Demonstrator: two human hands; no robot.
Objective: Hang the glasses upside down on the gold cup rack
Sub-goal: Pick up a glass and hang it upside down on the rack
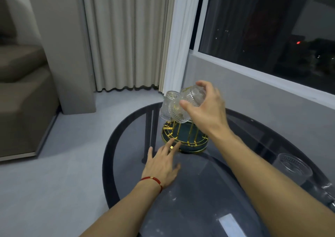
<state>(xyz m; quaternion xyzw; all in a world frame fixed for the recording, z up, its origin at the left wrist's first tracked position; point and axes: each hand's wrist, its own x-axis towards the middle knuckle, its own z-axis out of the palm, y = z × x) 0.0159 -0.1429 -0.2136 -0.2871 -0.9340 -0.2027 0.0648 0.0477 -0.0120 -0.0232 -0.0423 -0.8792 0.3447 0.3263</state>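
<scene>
The gold cup rack [183, 137] with a dark round base stands at the far side of the glass table [199, 191]. One ribbed clear glass [167, 104] hangs upside down on the rack's left side. My right hand [206, 108] grips a second ribbed glass [190, 102], tilted mouth-down over the rack's top, touching the hung glass. My left hand [163, 160] lies open on the table, its fingertips against the rack's gold base ring. A third ribbed glass [291, 168] stands upright at the table's right edge.
The round dark glass table sits beside a grey wall [253, 99] under a window [272, 28]. Curtains [126, 37] hang behind it. A brown sofa [21, 91] stands at the left across grey floor.
</scene>
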